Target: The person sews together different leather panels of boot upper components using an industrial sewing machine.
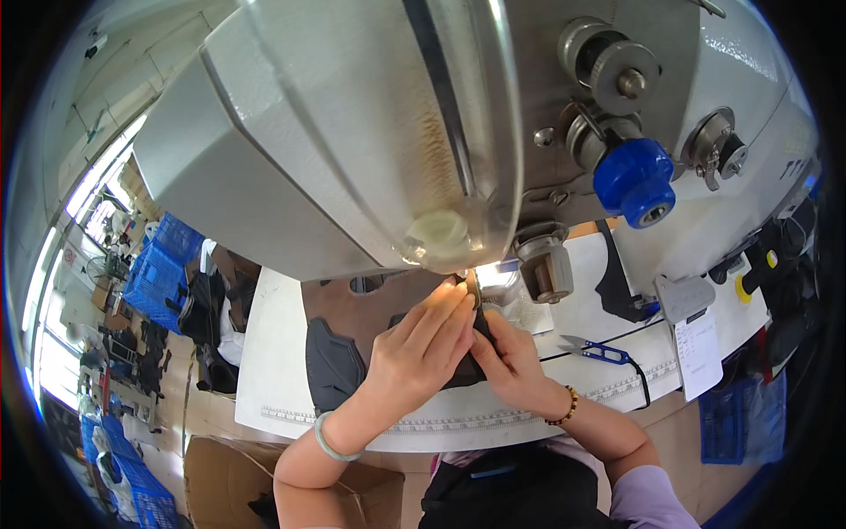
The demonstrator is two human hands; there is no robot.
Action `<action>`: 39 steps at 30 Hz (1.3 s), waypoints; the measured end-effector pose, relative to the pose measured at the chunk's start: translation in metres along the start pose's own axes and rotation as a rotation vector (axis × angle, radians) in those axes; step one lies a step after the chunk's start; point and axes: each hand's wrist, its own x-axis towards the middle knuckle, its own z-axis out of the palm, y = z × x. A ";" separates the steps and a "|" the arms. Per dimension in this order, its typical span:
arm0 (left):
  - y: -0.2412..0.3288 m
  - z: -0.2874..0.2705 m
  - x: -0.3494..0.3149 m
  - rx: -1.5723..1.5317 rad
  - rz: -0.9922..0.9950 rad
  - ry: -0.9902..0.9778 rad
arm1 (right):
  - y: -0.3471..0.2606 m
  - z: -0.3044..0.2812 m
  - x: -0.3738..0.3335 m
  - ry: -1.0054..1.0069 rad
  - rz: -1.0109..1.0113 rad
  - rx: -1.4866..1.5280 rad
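A dark padded piece (333, 357) with brown sheet material (361, 313) lies on the white sewing table under the head of a sewing machine (352, 132). My left hand (419, 344) rests on this work, its fingers stretched out together, tips close to the lit needle area. Just to its right, my right hand (511, 366) pinches the edge of the dark material between thumb and fingers. The needle itself is hidden behind the machine head and my fingers. Blue thread snips (604, 352) lie on the table right of my right hand.
A ruler strip (423, 425) runs along the table's curved front edge (264, 388). At the right are a paper sheet (699, 353) and a dark cut piece (621, 291). Blue crates (157, 280) stand at the left; a cardboard box (225, 480) sits below the table.
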 end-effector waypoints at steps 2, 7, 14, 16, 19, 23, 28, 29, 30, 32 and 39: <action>-0.001 0.001 0.000 0.002 -0.015 -0.007 | -0.004 -0.001 0.003 -0.011 -0.014 -0.034; -0.006 0.001 0.006 -0.033 -0.052 0.009 | -0.005 0.001 0.005 0.018 0.011 -0.045; -0.012 0.002 0.005 -0.145 -0.099 -0.007 | -0.021 0.001 0.007 0.018 0.200 0.067; -0.011 0.002 0.006 -0.120 -0.063 -0.003 | -0.010 0.001 0.007 0.036 0.048 -0.041; -0.015 0.002 0.005 -0.110 -0.044 -0.023 | -0.010 0.000 0.009 0.030 -0.025 -0.112; -0.017 0.004 0.004 -0.115 -0.028 -0.005 | -0.008 0.001 0.008 0.020 -0.015 -0.097; -0.012 0.003 0.010 -0.160 -0.094 0.020 | -0.011 0.002 0.009 0.044 0.071 0.012; -0.013 0.003 0.011 -0.172 -0.123 0.002 | -0.008 0.000 0.010 0.039 0.072 0.010; -0.013 0.004 0.012 -0.185 -0.151 -0.016 | -0.002 -0.001 0.011 0.042 0.053 -0.019; -0.016 0.003 0.009 -0.199 -0.193 -0.029 | 0.001 0.000 0.011 0.043 0.030 -0.046; -0.050 -0.016 0.009 -0.483 -0.435 -0.319 | -0.015 0.001 0.001 0.005 0.176 -0.019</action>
